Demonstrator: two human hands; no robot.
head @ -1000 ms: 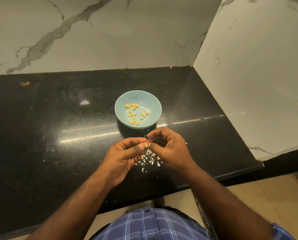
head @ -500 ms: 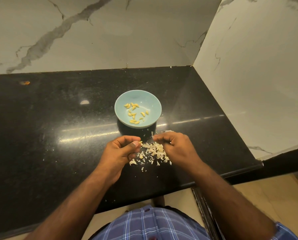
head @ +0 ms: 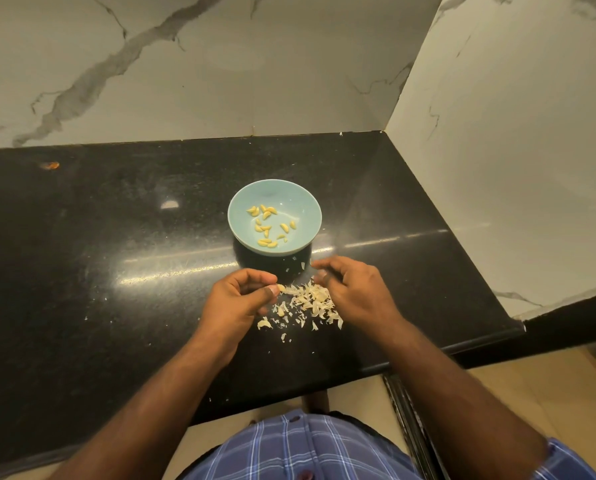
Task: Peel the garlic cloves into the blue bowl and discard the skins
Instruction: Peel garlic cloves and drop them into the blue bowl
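A light blue bowl [head: 241, 206] stands on the black counter with several peeled yellow garlic cloves [head: 268, 223] inside. Just in front of it lies a loose pile of pale garlic skins [head: 307, 301]. My left hand [head: 235, 299] pinches a small garlic clove [head: 280, 287] between thumb and forefinger at the left edge of the pile. My right hand [head: 353, 289] hovers over the right side of the pile with curled fingers, their tips blurred; I cannot tell whether they hold anything.
The black granite counter [head: 99, 254] ends at a rounded front edge [head: 462, 348] near my body. Marble walls close it off at the back and right. A small orange speck [head: 50, 165] lies at the far left. Tiny skin flakes are scattered around.
My hands were together pulling at a clove; they have parted. The left hand keeps the clove, the right hand moved right over the skins, and the skin pile is now uncovered.
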